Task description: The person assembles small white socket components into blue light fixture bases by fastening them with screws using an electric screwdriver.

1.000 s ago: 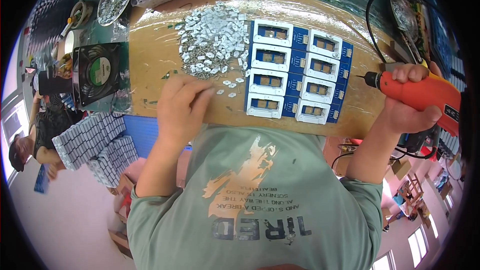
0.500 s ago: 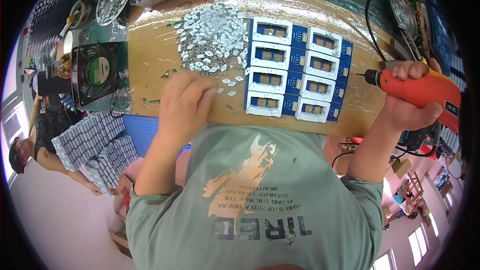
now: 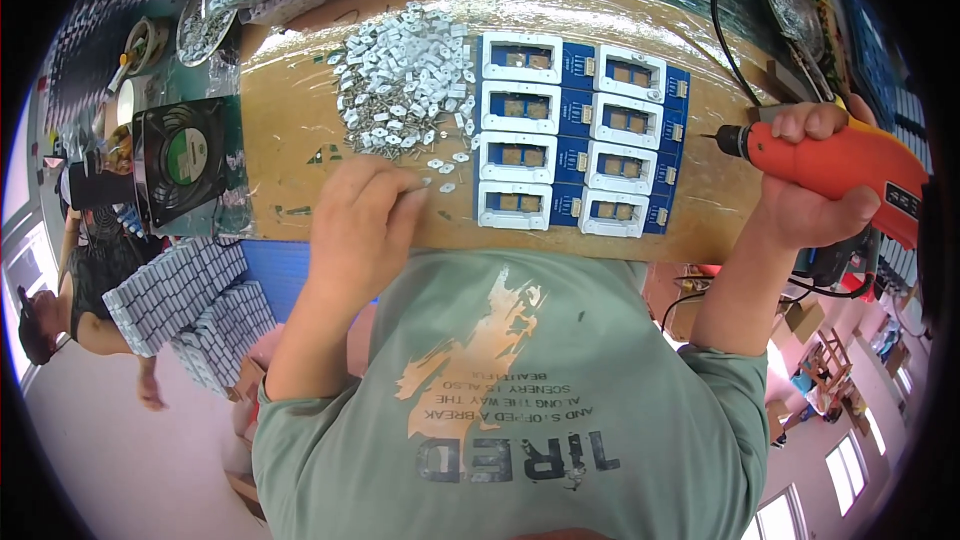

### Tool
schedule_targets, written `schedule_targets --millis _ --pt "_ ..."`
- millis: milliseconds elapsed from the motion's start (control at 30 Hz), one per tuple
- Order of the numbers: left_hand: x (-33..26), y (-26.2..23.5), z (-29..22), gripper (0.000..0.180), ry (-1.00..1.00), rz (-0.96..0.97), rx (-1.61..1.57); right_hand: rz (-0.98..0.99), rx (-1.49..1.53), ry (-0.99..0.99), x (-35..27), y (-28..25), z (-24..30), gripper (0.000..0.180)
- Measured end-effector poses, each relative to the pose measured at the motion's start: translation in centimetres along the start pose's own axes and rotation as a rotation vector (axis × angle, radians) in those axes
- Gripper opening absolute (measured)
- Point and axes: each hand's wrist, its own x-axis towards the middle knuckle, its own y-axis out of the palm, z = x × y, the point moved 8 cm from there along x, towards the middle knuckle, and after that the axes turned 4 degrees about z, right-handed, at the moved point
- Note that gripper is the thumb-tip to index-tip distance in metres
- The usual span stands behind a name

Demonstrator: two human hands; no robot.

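Eight white frames (image 3: 520, 128) separate the red drill (image 3: 835, 165) from loose parts (image 3: 402, 80), fan (image 3: 185, 158) beyond.

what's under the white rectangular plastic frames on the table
Flat blue circuit boards show beside the white rectangular plastic frames and through their openings, with brown patches within. Whatever the frames themselves cover is hidden.

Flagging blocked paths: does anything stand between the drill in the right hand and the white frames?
Nothing visible does: only brown tabletop shows between the red drill in the right hand and the white frames. The left hand is off to their left.
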Motion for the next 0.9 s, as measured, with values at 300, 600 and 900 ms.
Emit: schedule_targets --millis 300,600,900 --pt "0.9 0.6 -0.4 0.007 -0.035 0.068 0.008 -0.056 0.012 0.013 -0.3 0.1 0.1 0.098" --pt "-0.9 1.0 -0.7 0.016 0.072 -0.175 0.168 0.058 0.124 -0.039 -0.8 -0.3 -0.2 0.092" --pt "-0.4 0.4 0.2 0.020 0.002 -0.160 0.058 0.082 0.050 -0.064 -1.0 0.8 0.3 0.092"
